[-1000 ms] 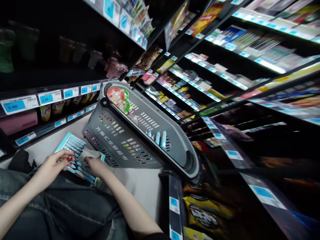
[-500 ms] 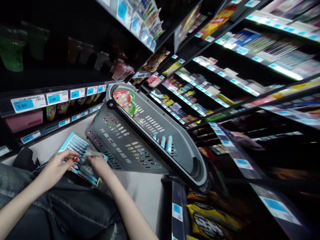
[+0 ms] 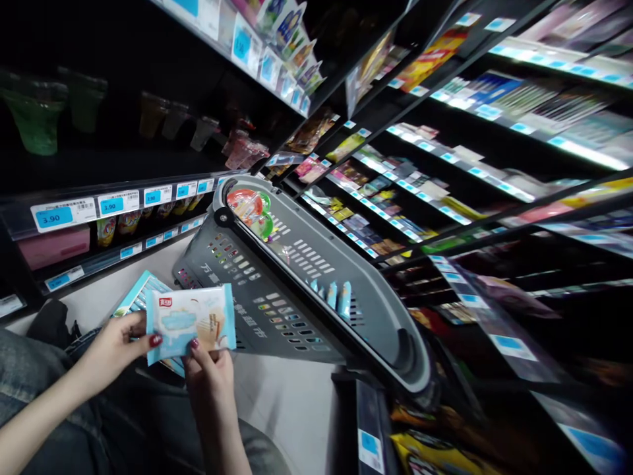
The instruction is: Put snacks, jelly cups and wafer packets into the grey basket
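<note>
Blue-and-white packet (image 3: 188,320) is pinched by left hand (image 3: 115,346) and right hand (image 3: 212,377).
Logo (image 3: 165,302) shows red; shelf labels (image 3: 119,203) read "3.90."

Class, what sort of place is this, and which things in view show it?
Probably a supermarket or similar shop: price labels line shelves of packaged goods, and a grey shopping basket holds small blue packets.

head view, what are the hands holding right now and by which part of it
A flat, light-blue and white plastic packet, in both hands: the left hand grips its left edge, the right hand its bottom edge.
</note>
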Demonstrator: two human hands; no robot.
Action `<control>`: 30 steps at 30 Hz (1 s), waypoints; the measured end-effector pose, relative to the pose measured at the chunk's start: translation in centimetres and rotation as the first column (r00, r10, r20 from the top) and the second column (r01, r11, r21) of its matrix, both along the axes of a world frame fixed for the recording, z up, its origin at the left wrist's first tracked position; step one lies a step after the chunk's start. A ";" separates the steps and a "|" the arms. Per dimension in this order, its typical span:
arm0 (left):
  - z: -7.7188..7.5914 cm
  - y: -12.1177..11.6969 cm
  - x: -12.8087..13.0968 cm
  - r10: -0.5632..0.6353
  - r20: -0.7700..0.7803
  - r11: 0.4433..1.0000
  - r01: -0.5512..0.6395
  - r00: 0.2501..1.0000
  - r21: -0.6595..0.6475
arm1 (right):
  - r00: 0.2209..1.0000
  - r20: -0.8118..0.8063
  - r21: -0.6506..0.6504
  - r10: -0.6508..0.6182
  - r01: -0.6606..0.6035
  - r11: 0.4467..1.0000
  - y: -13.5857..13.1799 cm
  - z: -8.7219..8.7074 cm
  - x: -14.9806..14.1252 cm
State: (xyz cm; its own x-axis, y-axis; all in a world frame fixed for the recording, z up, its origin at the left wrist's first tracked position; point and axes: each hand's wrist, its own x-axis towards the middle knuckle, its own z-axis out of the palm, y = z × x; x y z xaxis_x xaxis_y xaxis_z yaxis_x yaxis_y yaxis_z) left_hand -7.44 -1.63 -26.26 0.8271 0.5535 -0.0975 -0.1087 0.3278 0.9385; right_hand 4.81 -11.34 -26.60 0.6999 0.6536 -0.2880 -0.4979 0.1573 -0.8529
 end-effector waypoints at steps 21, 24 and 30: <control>-0.3 0.7 -0.1 0.253 -0.267 0.947 -0.181 0.930 0.266 | 0.992 -0.047 0.088 0.114 -0.109 0.990 -0.3 0.3 -1.0; -0.3 0.7 -0.1 0.248 -0.267 0.951 -0.181 0.931 0.251 | 0.993 -0.049 0.076 0.104 -0.100 0.992 -0.4 -0.6 -1.0; -0.7 0.6 -0.1 0.151 -0.279 0.988 -0.156 0.948 0.006 | 0.997 0.075 0.011 -0.011 0.010 1.000 -0.2 -0.4 -1.3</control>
